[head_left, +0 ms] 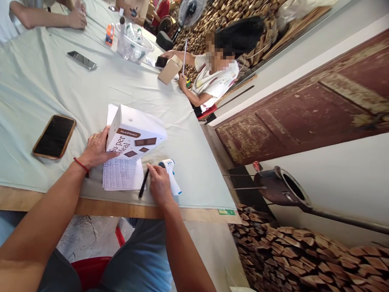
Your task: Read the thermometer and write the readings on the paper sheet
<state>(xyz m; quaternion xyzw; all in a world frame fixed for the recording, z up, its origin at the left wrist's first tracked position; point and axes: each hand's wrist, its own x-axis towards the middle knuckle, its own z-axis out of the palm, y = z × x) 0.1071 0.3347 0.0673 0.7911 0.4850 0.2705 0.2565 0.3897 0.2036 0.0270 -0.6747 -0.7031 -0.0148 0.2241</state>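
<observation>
My left hand (pixel 99 148) grips the left side of a white meal box (pixel 136 132) printed "NutriMotion Su-per Meal", thumb on its front face. The box stands tilted over sheets of handwritten paper (pixel 121 176), hiding part of them. To the right, my right hand (pixel 160 182) has its fingers curled, with the fingertips at the upper end of a black pen (pixel 144 182). The pen slants along the paper's right edge. Just beyond that hand lies a white and blue forehead thermometer (pixel 172 176), partly covered by it.
A phone (pixel 54 136) in a brown case lies left, another phone (pixel 82 60) farther back. A clear basket (pixel 133 48) of bottles, an orange box (pixel 110 34) and a cardboard box (pixel 170 69) stand beyond. A person (pixel 215 77) sits far right; another person's hands (pixel 78 16) rest far left.
</observation>
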